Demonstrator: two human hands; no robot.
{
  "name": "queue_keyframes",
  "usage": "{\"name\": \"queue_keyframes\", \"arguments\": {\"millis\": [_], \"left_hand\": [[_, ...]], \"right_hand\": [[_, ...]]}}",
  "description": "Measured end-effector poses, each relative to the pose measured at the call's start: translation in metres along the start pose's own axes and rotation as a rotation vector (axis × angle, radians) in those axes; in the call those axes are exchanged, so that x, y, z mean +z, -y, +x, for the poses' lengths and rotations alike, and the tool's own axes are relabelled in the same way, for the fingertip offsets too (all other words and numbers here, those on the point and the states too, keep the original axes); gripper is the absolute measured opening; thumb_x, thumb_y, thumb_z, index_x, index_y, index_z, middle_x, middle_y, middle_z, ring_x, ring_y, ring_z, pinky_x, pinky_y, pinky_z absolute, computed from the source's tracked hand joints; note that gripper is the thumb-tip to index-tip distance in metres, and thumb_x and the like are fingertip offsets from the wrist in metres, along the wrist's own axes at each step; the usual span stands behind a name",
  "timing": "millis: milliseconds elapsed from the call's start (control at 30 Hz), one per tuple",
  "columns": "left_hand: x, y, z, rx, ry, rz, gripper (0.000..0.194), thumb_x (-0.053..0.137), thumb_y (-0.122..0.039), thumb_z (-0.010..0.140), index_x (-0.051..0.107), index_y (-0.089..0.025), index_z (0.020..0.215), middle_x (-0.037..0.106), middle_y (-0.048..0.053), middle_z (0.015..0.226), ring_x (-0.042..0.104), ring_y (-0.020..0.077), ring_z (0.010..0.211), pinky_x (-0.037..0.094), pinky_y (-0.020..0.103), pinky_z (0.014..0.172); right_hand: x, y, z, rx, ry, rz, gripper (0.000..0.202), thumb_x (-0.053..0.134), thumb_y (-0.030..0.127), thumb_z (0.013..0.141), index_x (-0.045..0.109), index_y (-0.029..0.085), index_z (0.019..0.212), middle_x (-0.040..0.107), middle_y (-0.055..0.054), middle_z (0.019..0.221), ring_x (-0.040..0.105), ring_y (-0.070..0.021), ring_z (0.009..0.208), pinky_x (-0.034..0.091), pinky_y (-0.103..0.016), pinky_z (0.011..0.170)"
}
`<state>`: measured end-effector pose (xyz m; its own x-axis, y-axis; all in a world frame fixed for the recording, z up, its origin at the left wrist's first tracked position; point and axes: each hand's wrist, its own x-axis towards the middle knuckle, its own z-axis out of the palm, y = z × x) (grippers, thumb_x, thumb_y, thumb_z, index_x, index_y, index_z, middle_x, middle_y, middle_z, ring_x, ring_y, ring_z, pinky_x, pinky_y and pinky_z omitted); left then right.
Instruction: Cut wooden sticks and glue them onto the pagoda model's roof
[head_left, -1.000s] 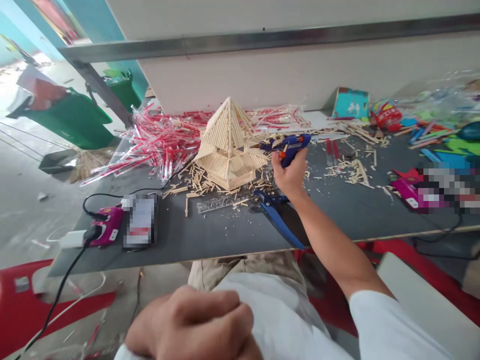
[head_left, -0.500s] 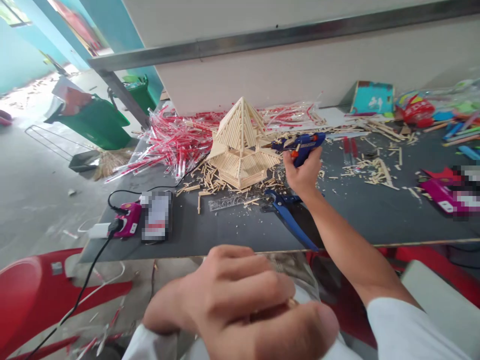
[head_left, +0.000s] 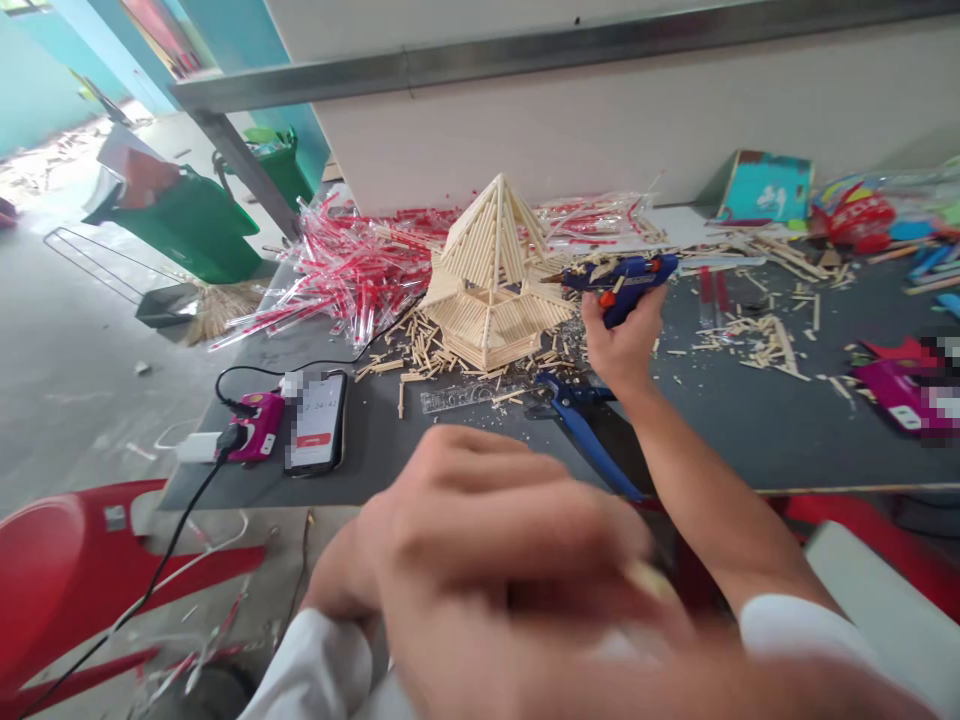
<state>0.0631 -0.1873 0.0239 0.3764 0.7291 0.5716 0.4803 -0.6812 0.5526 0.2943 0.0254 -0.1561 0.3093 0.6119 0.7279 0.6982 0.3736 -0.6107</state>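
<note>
1. Position of the work. The stick-built model [head_left: 499,240] stands upright on the table [head_left: 720,425], its pointed roof uppermost and loose stick pieces [head_left: 426,348] about its base.
2. Right grip [head_left: 628,340]. The bare hand is closed around the handle of a blue glue gun [head_left: 634,278], with the orange trigger [head_left: 607,300] beside its fingers.
3. Governing relation. The model lies to the left of the right grip, the nearer of the two hands. The gun's long axis runs roughly crosswise, nozzle leftward, its tip just beside the model's right side; whether it touches cannot be told.
4. Left grip [head_left: 502,550]. Nearer the camera and well apart from the model, it has curled fingers, apparently pinching a small pale piece [head_left: 651,580]; motion blur conceals the outline.
5. Nearby tools. A transparent ruler [head_left: 465,398] lies in front of the model; a blue-handled tool [head_left: 592,445] lies to the ruler's right.
6. Legible matter. The phone [head_left: 315,425] displays digits, apparently 2:24:42, partly masked, above a red button. Lettering on the red packet [head_left: 859,215], and the white mark on the turquoise board [head_left: 765,190], cannot be read.
</note>
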Motion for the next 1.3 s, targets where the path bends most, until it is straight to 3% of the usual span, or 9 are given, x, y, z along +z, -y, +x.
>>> {"name": "queue_keyframes", "arguments": {"millis": [100, 267, 333, 400, 533, 700, 833, 1067, 1300], "left_hand": [[0.008, 0.063, 0.008, -0.017, -0.07, -0.041, 0.017, 0.061, -0.027, 0.102, 0.067, -0.031, 0.117, 0.077, -0.001, 0.085, 0.076, 0.0171, 0.068, 0.066, 0.032, 0.059], [0.021, 0.176, 0.011, -0.21, -0.212, 0.074, 0.009, 0.068, -0.029, 0.096, 0.065, -0.022, 0.101, 0.077, 0.0, 0.081, 0.064, 0.0102, 0.054, 0.05, 0.024, 0.056], [0.025, 0.204, 0.004, -0.261, -0.258, 0.216, 0.01, 0.07, -0.031, 0.094, 0.066, -0.022, 0.096, 0.075, 0.0, 0.076, 0.065, 0.0114, 0.059, 0.048, 0.024, 0.061], [0.032, 0.22, -0.005, -0.319, -0.279, 0.17, 0.013, 0.066, -0.035, 0.096, 0.065, -0.022, 0.094, 0.075, 0.0, 0.075, 0.062, 0.0111, 0.057, 0.045, 0.024, 0.059], [0.05, 0.235, -0.018, -0.396, -0.321, 0.057, 0.019, 0.061, -0.041, 0.1, 0.064, -0.022, 0.095, 0.074, 0.0, 0.072, 0.063, 0.0116, 0.055, 0.044, 0.023, 0.058], [0.066, 0.241, -0.02, -0.439, -0.233, 0.115, 0.02, 0.059, -0.041, 0.1, 0.066, -0.023, 0.097, 0.075, 0.001, 0.073, 0.069, 0.0162, 0.064, 0.046, 0.025, 0.065], [0.07, 0.243, -0.021, -0.456, -0.184, 0.167, 0.022, 0.058, -0.042, 0.1, 0.067, -0.023, 0.097, 0.075, 0.002, 0.074, 0.07, 0.0173, 0.066, 0.046, 0.027, 0.068], [0.072, 0.242, -0.023, -0.453, -0.212, 0.159, 0.019, 0.06, -0.041, 0.098, 0.067, -0.023, 0.095, 0.073, 0.001, 0.071, 0.068, 0.0166, 0.064, 0.045, 0.027, 0.066], [0.074, 0.244, -0.024, -0.441, -0.203, 0.158, 0.019, 0.062, -0.04, 0.098, 0.068, -0.023, 0.092, 0.073, 0.002, 0.072, 0.065, 0.0154, 0.06, 0.044, 0.026, 0.064]], "right_hand": [[-0.009, 0.009, 0.006, -0.035, -0.006, -0.049, 0.049, 0.061, 0.065, 0.085, 0.05, 0.024, 0.11, 0.069, -0.011, 0.088, 0.067, -0.0261, 0.08, 0.054, -0.042, 0.074], [-0.023, 0.026, 0.021, -0.141, -0.052, -0.199, 0.042, 0.057, 0.062, 0.089, 0.05, 0.023, 0.105, 0.064, -0.01, 0.084, 0.068, -0.0279, 0.076, 0.056, -0.046, 0.075], [-0.024, 0.03, 0.024, -0.198, -0.044, -0.23, 0.038, 0.057, 0.057, 0.09, 0.05, 0.023, 0.105, 0.063, -0.01, 0.083, 0.067, -0.0281, 0.075, 0.056, -0.047, 0.076], [-0.023, 0.031, 0.024, -0.24, -0.02, -0.245, 0.035, 0.056, 0.053, 0.092, 0.05, 0.022, 0.108, 0.063, -0.011, 0.085, 0.068, -0.0289, 0.078, 0.056, -0.048, 0.079], [-0.018, 0.03, 0.02, -0.243, 0.056, -0.246, 0.037, 0.052, 0.049, 0.095, 0.049, 0.021, 0.118, 0.064, -0.015, 0.1, 0.069, -0.0325, 0.093, 0.056, -0.052, 0.086], [-0.014, 0.03, 0.016, -0.256, 0.088, -0.251, 0.04, 0.05, 0.049, 0.098, 0.049, 0.019, 0.125, 0.064, -0.017, 0.11, 0.067, -0.035, 0.105, 0.055, -0.055, 0.092], [-0.014, 0.03, 0.016, -0.275, 0.094, -0.241, 0.041, 0.048, 0.049, 0.099, 0.05, 0.018, 0.126, 0.063, -0.018, 0.11, 0.067, -0.0343, 0.103, 0.055, -0.055, 0.093], [-0.012, 0.024, 0.018, -0.266, 0.105, -0.241, 0.045, 0.045, 0.053, 0.1, 0.05, 0.02, 0.13, 0.062, -0.018, 0.112, 0.065, -0.036, 0.113, 0.053, -0.059, 0.099], [-0.015, 0.045, 0.063, -0.298, 0.112, -0.232, 0.055, 0.053, 0.057, 0.095, 0.054, 0.016, 0.131, 0.063, -0.017, 0.112, 0.066, -0.037, 0.116, 0.052, -0.057, 0.101]]}}
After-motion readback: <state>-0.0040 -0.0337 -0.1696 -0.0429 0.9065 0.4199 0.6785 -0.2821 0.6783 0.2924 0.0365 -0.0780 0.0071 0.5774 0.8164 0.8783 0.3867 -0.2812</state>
